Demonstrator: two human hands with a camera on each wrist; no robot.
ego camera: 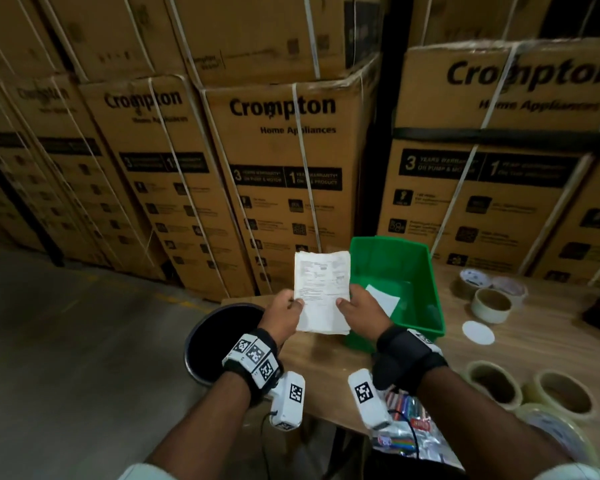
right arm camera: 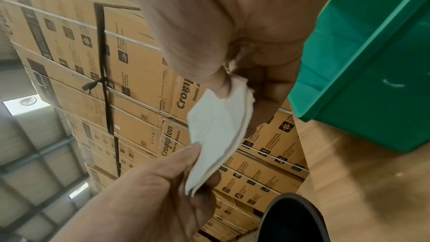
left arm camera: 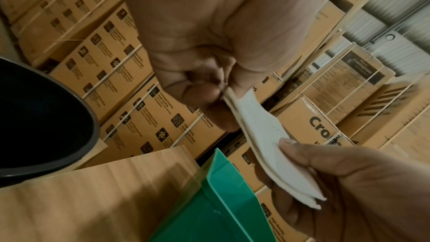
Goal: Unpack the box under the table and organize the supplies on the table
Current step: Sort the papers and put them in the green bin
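A stack of printed white papers [ego camera: 321, 289] is held upright above the table's left end. My left hand [ego camera: 284, 315] pinches its left edge and my right hand [ego camera: 359, 311] pinches its right edge, thumbs on the front. The left wrist view shows the paper stack [left arm camera: 267, 144] edge-on between thumb and curled fingers, and the right wrist view shows the same stack [right arm camera: 216, 135]. A green plastic bin [ego camera: 426, 271] stands on the wooden table [ego camera: 326, 362] just right of the papers, with a white sheet [ego camera: 383, 299] lying inside.
Several tape rolls [ego camera: 490, 304] sit right of the bin, more tape rolls [ego camera: 561, 396] near the front edge, and a white disc [ego camera: 478, 332] between them. A packet of coloured pens [ego camera: 407, 424] lies at the front. A black round bucket [ego camera: 219, 337] stands left of the table. Stacked cartons [ego camera: 284, 168] wall the back.
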